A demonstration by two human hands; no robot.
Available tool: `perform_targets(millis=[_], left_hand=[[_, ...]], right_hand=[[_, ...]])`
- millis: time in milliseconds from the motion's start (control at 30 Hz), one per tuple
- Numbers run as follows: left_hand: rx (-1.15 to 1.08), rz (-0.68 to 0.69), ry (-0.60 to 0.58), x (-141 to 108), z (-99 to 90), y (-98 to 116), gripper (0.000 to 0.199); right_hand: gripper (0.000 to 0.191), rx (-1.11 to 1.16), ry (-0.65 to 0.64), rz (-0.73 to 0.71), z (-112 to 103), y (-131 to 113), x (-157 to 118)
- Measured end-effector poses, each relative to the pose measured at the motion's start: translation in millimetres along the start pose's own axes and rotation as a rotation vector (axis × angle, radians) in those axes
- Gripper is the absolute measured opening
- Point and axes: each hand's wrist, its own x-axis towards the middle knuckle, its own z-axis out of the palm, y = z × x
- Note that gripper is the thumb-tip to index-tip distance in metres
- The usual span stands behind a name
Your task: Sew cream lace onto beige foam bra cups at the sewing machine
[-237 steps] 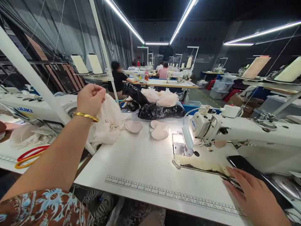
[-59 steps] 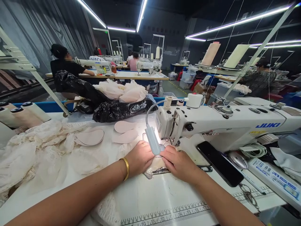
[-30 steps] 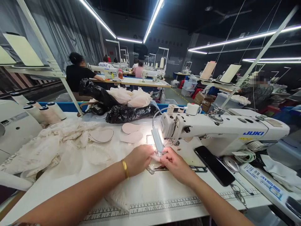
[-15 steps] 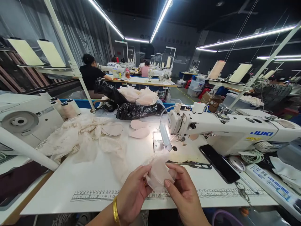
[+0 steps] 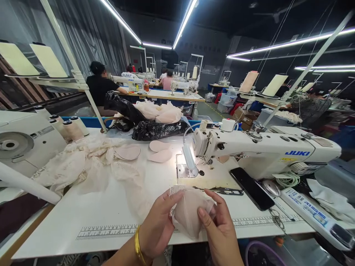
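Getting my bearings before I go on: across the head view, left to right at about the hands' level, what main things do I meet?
Lace fabric → left hand → pale cup piece → right hand → black phone → long white box.

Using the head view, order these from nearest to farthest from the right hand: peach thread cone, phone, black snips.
1. Black snips: just beyond the right hand.
2. Phone: farther off to the right.
3. Peach thread cone: far back, right side.
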Motion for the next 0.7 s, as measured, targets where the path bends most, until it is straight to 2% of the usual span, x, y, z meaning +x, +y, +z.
perform_targets(millis=[133, 267, 433, 700], left_hand=[[-0.028, -0.071, 0.031, 2.4, -2.6, 2.6, 0.030], [0.011, -0.038, 0.094, 4.5, -3.3, 2.6, 0.030], [0.076, 0.018, 0.092, 4.3, 0.5, 2.0, 0.037], [0.080, 0.023, 0.069, 3.6, 1.7, -1.2, 0.036]], right_hand=[[0.043, -0.085, -0.042, -0.016, -9.2, 3.2, 5.3], [0.031, -0.159, -0.108, -0.048, -16.8, 6.0, 9.1], [0.029, -0.258, -0.122, -0.136, -18.9, 5.0, 13.2], [0.032, -0.171, -0.038, -0.055, -12.9, 11.4, 18.4]])
